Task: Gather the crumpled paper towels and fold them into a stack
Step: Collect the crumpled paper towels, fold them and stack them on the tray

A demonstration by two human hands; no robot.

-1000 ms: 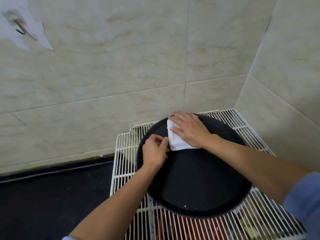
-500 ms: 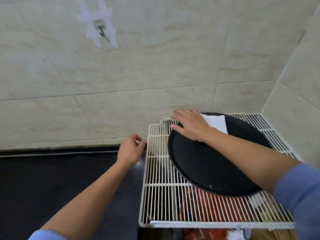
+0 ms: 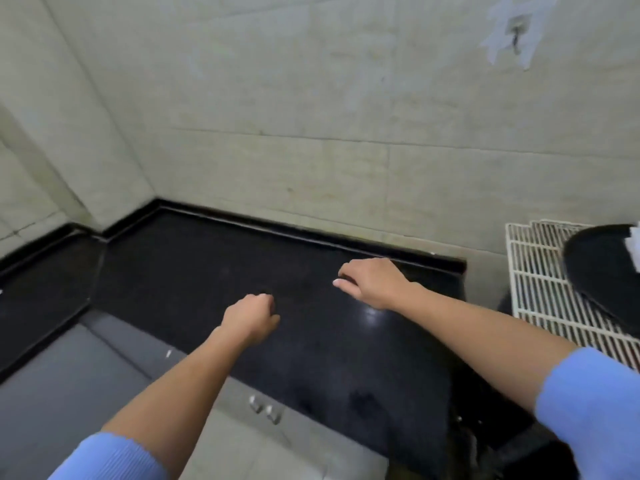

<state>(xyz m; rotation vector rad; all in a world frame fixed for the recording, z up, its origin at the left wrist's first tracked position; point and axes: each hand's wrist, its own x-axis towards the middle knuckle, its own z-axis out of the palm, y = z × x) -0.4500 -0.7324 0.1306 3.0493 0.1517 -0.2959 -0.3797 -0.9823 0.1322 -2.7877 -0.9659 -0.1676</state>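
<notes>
Right hand [image 3: 372,284] loosely curled, empty, over black table [image 3: 194,268]; left hand [image 3: 251,318] fisted, empty. One folded paper towel stack [image 3: 636,249] at 3 o'clock, well apart, on one black tray [image 3: 599,268].

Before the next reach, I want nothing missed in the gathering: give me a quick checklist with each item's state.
1. Left hand free: cannot tell, fingers curled, nothing seen in it.
2. Right hand free: ok, fingers loose over the black countertop.
3. Paper towels on the round black tray: ok, white edge visible at the frame's right.
4. Tray resting on the white wire rack: ok.
5. Loose towels on the countertop: none visible.
6. Stack fully folded: cannot tell, mostly out of frame.
</notes>
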